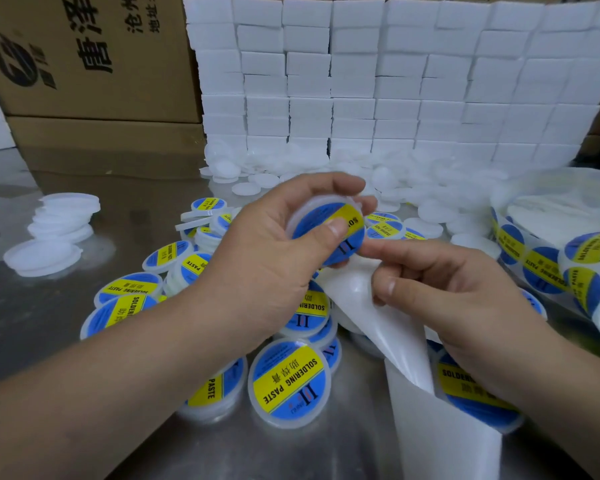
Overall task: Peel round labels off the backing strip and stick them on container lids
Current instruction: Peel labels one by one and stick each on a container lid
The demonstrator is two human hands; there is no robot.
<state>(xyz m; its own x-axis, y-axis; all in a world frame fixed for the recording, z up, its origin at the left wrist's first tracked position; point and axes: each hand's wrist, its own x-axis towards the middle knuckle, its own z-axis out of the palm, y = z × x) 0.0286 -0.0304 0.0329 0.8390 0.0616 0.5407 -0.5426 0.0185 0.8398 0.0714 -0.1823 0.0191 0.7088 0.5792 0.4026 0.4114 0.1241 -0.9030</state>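
My left hand (278, 244) grips a white round lid (312, 209) above the table, its thumb pressing on the blue and yellow round label (352, 233) stuck on the lid. My right hand (458, 289) pinches the bare white backing strip (388, 327), which curls down toward the front edge; its index finger reaches toward the lid's label. A roll of unpeeled labels (548, 261) lies at the right.
Several labelled lids (288, 379) are heaped on the steel table (49, 323) below my hands. Plain white lids (63, 220) are stacked at the left and piled behind (430, 188). A wall of white foam blocks (395, 81) and cardboard boxes (84, 64) stand at the back.
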